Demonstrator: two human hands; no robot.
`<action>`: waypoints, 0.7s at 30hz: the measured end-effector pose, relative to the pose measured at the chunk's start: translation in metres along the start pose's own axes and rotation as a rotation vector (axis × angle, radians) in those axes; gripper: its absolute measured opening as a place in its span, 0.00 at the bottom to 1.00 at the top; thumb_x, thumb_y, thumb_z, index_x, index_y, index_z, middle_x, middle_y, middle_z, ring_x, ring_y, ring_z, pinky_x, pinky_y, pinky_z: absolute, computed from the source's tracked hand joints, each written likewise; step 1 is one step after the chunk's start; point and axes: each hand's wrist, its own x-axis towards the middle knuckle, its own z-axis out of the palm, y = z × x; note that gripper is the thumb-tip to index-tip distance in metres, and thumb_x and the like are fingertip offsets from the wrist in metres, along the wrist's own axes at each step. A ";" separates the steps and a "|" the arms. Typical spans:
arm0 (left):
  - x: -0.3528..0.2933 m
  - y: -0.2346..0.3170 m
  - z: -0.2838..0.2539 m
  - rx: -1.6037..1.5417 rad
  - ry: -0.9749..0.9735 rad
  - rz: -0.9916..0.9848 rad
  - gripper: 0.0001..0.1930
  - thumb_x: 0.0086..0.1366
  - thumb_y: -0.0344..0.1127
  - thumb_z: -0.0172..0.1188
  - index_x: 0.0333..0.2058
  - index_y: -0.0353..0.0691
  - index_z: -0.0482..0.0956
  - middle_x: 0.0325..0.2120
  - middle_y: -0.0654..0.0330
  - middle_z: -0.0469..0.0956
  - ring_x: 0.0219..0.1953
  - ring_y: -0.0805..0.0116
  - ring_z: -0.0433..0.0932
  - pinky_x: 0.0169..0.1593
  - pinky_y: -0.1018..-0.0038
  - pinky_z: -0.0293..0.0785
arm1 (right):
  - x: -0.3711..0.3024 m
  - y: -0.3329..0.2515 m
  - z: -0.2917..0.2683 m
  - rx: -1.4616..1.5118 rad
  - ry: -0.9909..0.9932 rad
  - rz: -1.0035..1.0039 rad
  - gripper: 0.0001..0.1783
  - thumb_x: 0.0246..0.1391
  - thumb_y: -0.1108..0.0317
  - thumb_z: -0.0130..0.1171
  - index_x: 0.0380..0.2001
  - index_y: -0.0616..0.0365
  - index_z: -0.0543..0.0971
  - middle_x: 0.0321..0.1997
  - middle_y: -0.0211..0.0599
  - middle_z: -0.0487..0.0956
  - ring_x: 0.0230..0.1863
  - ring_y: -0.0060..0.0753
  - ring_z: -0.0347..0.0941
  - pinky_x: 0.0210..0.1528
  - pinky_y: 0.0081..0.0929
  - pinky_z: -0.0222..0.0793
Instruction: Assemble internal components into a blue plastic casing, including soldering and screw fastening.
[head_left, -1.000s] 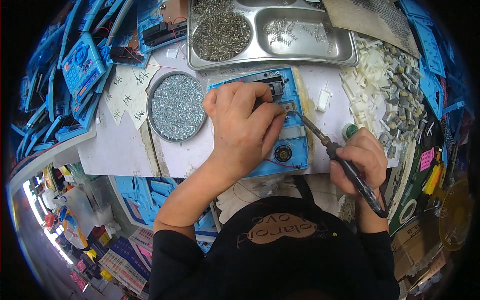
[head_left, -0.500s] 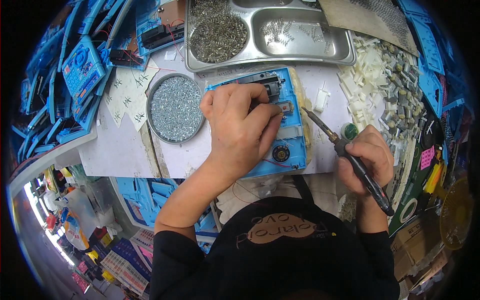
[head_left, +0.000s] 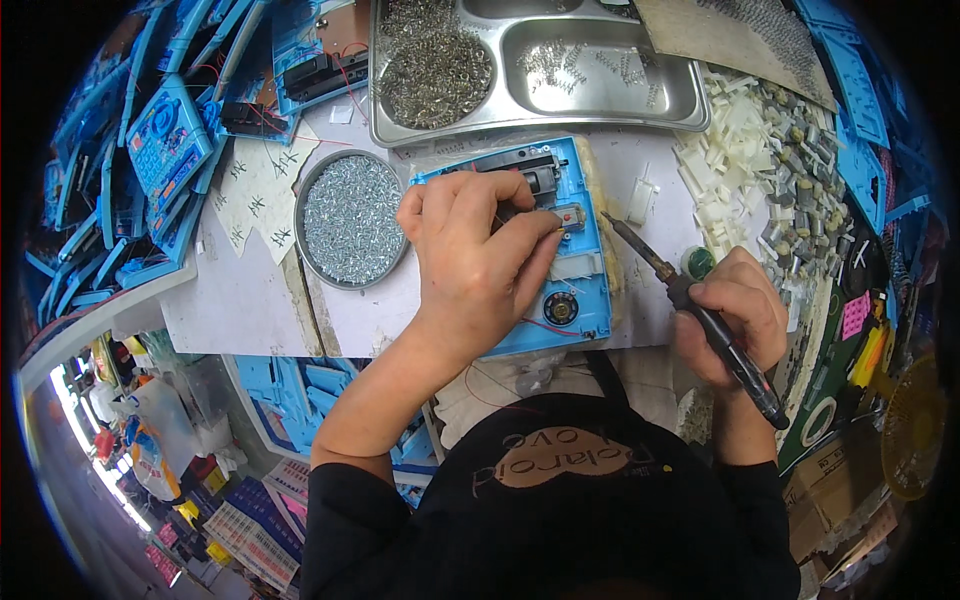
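Observation:
A blue plastic casing point(head_left: 597, 290) lies on the work table in front of me, with a small motor point(head_left: 570, 217), a round black speaker point(head_left: 561, 309) and thin red wire inside it. My left hand point(head_left: 470, 245) rests over its left part, fingers bent and thumb pressed toward the fingertips beside the motor. Whatever they pinch is hidden. In my right hand point(head_left: 735, 315) is a soldering iron point(head_left: 722, 338), gripped by its black handle. Its dark tip points up and left, just off the casing's right edge and apart from the motor.
A round tin of small screws point(head_left: 350, 220) stands left of the casing. Behind is a steel tray point(head_left: 540, 128) with springs. White plastic parts point(head_left: 705, 150) and small motors point(head_left: 800, 185) are heaped at right, near a small green-topped round item point(head_left: 699, 263). Blue casings point(head_left: 165, 140) pile up far left.

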 end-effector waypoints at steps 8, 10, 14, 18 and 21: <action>0.000 -0.002 -0.006 -0.011 0.018 0.009 0.10 0.51 0.33 0.73 0.35 0.49 0.88 0.37 0.66 0.76 0.44 0.63 0.72 0.51 0.60 0.56 | 0.002 0.002 0.001 0.011 0.000 -0.013 0.16 0.45 0.75 0.71 0.39 0.62 0.79 0.23 0.36 0.76 0.20 0.34 0.68 0.24 0.28 0.61; 0.000 -0.001 -0.011 -0.008 0.021 0.009 0.12 0.50 0.30 0.73 0.36 0.48 0.88 0.37 0.66 0.76 0.42 0.63 0.73 0.48 0.63 0.60 | 0.002 0.003 0.001 0.001 0.003 -0.012 0.16 0.45 0.75 0.71 0.39 0.62 0.79 0.23 0.36 0.76 0.20 0.34 0.68 0.24 0.28 0.60; -0.004 -0.006 -0.023 -0.070 0.027 -0.023 0.15 0.49 0.23 0.72 0.39 0.42 0.89 0.34 0.62 0.79 0.37 0.63 0.76 0.41 0.70 0.70 | 0.001 0.004 -0.001 -0.004 0.005 -0.015 0.16 0.46 0.75 0.71 0.39 0.62 0.79 0.23 0.36 0.76 0.20 0.34 0.68 0.24 0.28 0.60; -0.003 -0.013 -0.026 -0.132 0.092 -0.046 0.16 0.52 0.20 0.71 0.41 0.35 0.87 0.30 0.58 0.82 0.30 0.62 0.78 0.35 0.72 0.74 | 0.000 0.006 0.001 0.017 0.010 -0.013 0.15 0.47 0.74 0.72 0.39 0.62 0.79 0.22 0.36 0.75 0.20 0.33 0.68 0.23 0.27 0.59; -0.002 -0.007 -0.018 -0.216 0.102 -0.115 0.13 0.53 0.21 0.71 0.39 0.35 0.86 0.31 0.56 0.83 0.30 0.60 0.81 0.35 0.71 0.76 | 0.000 0.006 0.004 0.012 0.016 -0.013 0.16 0.47 0.73 0.72 0.39 0.62 0.79 0.22 0.36 0.75 0.20 0.33 0.68 0.23 0.27 0.59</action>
